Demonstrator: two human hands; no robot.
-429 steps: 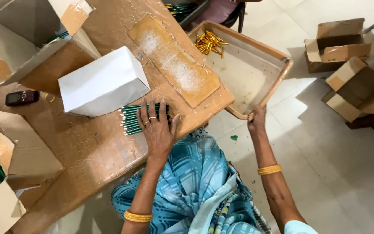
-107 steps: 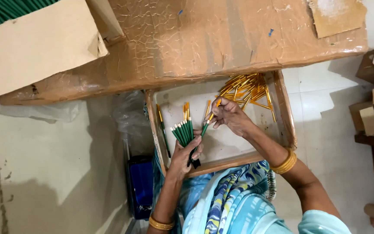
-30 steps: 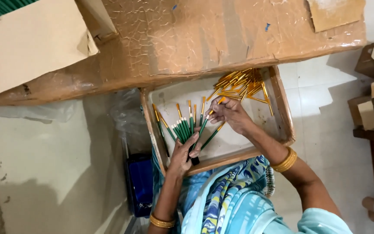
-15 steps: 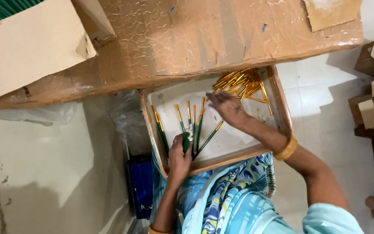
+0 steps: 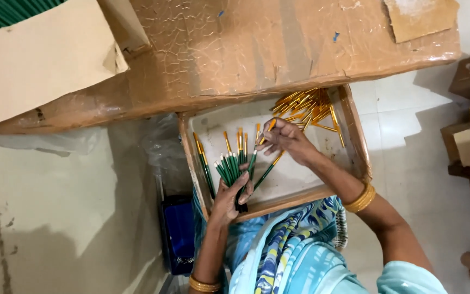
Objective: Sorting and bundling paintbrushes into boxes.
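Brushes are fanning out of the left hand (image 5: 229,198), whose grip is closing around the lower ends of a bunch of green-handled sticks (image 5: 234,166) with gold ferrules at their far ends; the fingers are wrapped tight, so this hand is fully closed on the bunch. In the head view, the only one, the right hand (image 5: 289,142) is working just beyond that grip, thumb and forefinger pinching a single gold ferrule (image 5: 270,124) at the top of the fan, the other fingers loosely curled. Bunch and hands are sitting over a shallow wooden tray (image 5: 354,130), which is resting on the person's lap. Farther from the grip, in the tray's far right corner, a loose heap of gold ferrules (image 5: 305,106) is lying. Beyond the tray a brown tabletop (image 5: 257,49) is carrying a flat cardboard sheet (image 5: 39,60). Judging by this, the step in hand is fitting a ferrule onto one stick of the held bunch; the next move would call for steadying the bunch, pressing the ferrule home, then reaching to the heap for another.
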